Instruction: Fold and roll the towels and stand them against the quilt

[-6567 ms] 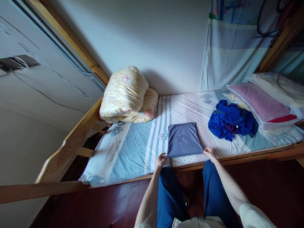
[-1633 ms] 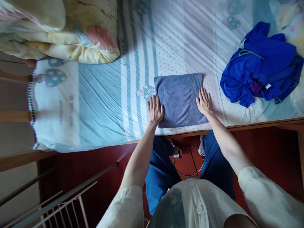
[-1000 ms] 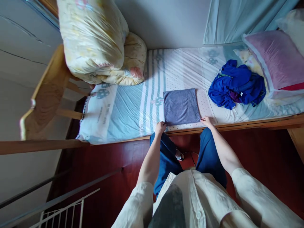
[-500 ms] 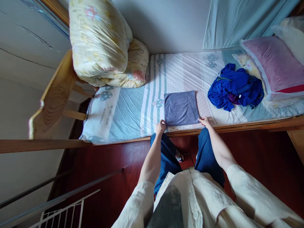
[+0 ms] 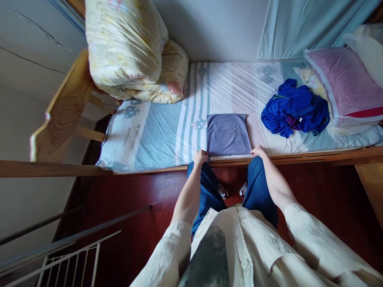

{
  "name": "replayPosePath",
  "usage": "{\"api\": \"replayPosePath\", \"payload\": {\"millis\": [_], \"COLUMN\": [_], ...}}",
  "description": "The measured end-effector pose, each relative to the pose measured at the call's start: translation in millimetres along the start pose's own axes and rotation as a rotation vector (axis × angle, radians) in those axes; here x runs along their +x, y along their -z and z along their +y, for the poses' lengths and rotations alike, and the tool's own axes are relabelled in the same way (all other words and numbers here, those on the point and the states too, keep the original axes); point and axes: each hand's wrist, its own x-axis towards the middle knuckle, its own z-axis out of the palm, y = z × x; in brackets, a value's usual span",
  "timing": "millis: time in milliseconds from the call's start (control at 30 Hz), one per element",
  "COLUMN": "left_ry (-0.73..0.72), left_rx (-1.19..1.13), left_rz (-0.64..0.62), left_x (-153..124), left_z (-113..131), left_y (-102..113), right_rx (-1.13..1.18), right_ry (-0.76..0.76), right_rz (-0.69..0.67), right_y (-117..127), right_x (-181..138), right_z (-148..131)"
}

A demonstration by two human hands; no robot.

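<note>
left hand (image 5: 200, 156): at towel (image 5: 228, 133) near-left corner | right hand (image 5: 259, 151): near-right corner | blue garment (image 5: 295, 113): right, apart

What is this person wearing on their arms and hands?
The left hand and right hand are bare: no gloves, and no rings or watch that I can make out. The forearms are bare too. Loose cream sleeves of a buttoned shirt end around the elbows.

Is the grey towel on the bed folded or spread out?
Folded: the grey towel lies as a small, flat rectangle with straight edges on the sheet.
</note>
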Motion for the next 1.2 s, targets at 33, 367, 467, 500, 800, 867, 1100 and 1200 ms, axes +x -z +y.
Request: {"api": "replayPosePath", "payload": {"millis": [33, 367, 467, 500, 800, 867, 1100, 1200], "left_ry": [0.002, -0.163, -0.224, -0.246, -0.328, -0.327, -0.245, -0.231], "left_rx": [0.016, -0.061, -0.139, -0.17, -0.585, -0.641, -0.543, -0.479], "left_rz": [-0.01, 0.142, 0.216, 0.24, 0.257, 0.212, 0.194, 0.199], "left_x": [-3, -26, -20, -17, 15, 20, 30, 26], "left_z": [-1, -10, -11, -11, -12, -14, -22, -22], "left_y": [0, -8, -11, -12, -25, -25, -25, -23], "right_rx": [0.0, 0.02, 0.003, -0.008, -0.063, -0.035, -0.011, -0.04], "right_ry": [0.015, 0.462, 0.484, 0.489, 0.703, 0.741, 0.654, 0.607], "right_rz": [0.008, 0.087, 0.086, 0.084, 0.27, 0.259, 0.163, 0.245], "right_y": [2, 12, 10, 9, -2, -4, -8, -8], "right_x": [-2, -32, -34, -33, -13, -10, 3, 3], "right_z": [1, 9, 7, 7, 4, 2, -1, 0]}}
